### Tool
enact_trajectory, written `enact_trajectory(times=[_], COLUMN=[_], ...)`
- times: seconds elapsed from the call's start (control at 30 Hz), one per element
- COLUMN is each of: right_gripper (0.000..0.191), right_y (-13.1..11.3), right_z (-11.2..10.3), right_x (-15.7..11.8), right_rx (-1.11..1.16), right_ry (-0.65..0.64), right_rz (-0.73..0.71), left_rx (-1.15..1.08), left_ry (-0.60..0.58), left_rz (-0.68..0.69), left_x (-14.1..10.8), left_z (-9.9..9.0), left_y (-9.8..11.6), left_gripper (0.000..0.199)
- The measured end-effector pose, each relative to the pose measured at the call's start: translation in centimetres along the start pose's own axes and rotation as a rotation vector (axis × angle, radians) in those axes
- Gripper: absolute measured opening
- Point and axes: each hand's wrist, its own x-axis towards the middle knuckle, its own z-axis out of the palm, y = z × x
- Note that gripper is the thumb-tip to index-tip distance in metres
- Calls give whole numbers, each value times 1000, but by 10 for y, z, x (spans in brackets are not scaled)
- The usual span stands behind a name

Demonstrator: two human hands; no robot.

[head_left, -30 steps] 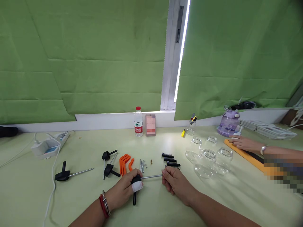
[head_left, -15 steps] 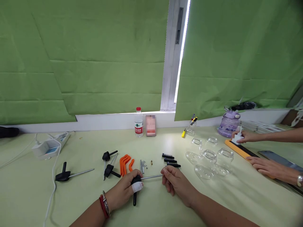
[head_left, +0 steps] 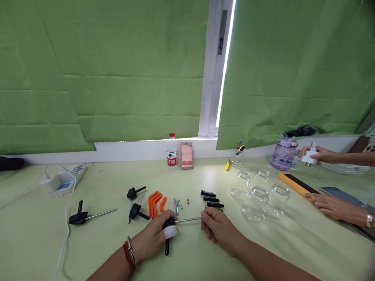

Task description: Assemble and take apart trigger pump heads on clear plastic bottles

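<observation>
My left hand (head_left: 154, 235), with a white bandage on the thumb, grips the black T-shaped handle (head_left: 167, 239) of a tool low in the middle of the table. A thin metal rod (head_left: 188, 220) runs from that handle to the right. My right hand (head_left: 218, 228) pinches the rod's far end. Just behind my hands lie orange bent strips (head_left: 155, 201), loose metal pins (head_left: 175, 204) with small screws, and black ribbed grips (head_left: 211, 198). Two more black handles (head_left: 134, 202) lie to the left.
Another handle with rod (head_left: 84, 215) and a white power strip (head_left: 61, 178) with cable lie at left. A water bottle (head_left: 172, 152) stands at the back. Several clear glass jars (head_left: 258, 195) stand at right. Another person's hands (head_left: 331, 203) work by an orange board (head_left: 295, 185) and purple jug (head_left: 283, 154).
My hands have stayed nearly still on the handle and rod. The other person at right has lifted a white plug from the orange board up toward the back wall.
</observation>
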Motion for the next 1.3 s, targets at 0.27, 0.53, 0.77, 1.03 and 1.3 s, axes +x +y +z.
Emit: enact_trajectory(times=[0.27,0.53,0.77,1.03,1.3], right_gripper=[45,22,29,37,42], right_y=[-1,1,-1,-1,1], right_z=[0,-2,-1,0,0], right_x=[0,0,-1,-1,1], right_rx=[-11,103,80,31,4], right_ry=[12,-50,-36,-19,-13], right_rz=[1,-37,-46,-11,-10], left_rx=[-26,-20,-11,-12,-18], left_ry=[-1,3,0,-1,-5], left_rz=[9,-3,-9,-10,-4], left_x=[0,1,0,0,0], left_z=[0,-1,0,-1,-1], left_y=[-3,-1,-1,-1,-1], left_gripper=[23,23,26,24,21])
